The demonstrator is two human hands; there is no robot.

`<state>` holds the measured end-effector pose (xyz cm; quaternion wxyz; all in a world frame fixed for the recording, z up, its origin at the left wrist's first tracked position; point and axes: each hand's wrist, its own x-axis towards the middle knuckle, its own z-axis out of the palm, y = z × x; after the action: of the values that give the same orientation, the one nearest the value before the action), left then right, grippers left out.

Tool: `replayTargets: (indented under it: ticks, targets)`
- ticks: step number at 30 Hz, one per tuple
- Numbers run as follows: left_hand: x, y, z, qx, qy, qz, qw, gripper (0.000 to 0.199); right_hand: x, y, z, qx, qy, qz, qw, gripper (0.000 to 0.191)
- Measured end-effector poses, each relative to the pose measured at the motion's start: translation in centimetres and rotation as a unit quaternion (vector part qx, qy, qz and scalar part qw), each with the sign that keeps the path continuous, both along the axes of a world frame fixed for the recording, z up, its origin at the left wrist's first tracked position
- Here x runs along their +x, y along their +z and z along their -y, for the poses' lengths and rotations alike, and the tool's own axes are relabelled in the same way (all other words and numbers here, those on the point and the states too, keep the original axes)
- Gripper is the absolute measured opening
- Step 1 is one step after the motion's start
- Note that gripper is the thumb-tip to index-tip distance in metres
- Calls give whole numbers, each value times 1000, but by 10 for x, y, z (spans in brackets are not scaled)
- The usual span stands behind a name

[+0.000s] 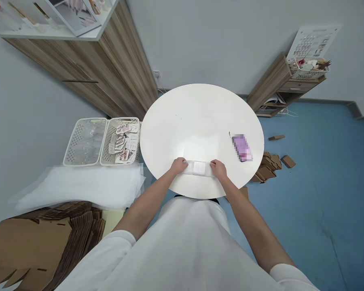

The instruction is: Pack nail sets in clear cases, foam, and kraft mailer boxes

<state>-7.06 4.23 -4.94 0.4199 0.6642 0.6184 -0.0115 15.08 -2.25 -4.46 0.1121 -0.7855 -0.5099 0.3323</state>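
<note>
Near the front edge of the round white table, a folded strip of white, translucent packing sheet lies crosswise, with a paler rectangle showing at its middle. My left hand is closed on the strip's left end, thumb toward the middle. At the opposite end, my right hand grips it in the same way. What is wrapped inside, if anything, cannot be made out. A purple pixelated object rests on the table to the right of my right hand.
Left of the table stand a basket of clear plastic pieces and a basket of printed cards. Nearer me are stacked white sheets and flat cardboard boxes. Small brown boxes lie on the floor at right.
</note>
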Motion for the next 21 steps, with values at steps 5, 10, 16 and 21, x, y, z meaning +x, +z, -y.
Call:
replayTargets:
  ticks: [5, 10, 16, 21]
  targets:
    - [3, 7, 11, 191, -95, -30, 976, 41, -4, -2, 10, 134, 112, 154, 973, 31]
    - [6, 10, 20, 240, -282, 37, 928, 36, -15, 2, 15, 156, 307, 101, 934, 23]
    - [8, 8, 23, 203, -294, 45, 933, 53, -24, 5, 18, 98, 304, 67, 945, 40]
    - [4, 13, 26, 177, -281, 74, 940, 47, -26, 16, 24, 76, 288, 35, 954, 38]
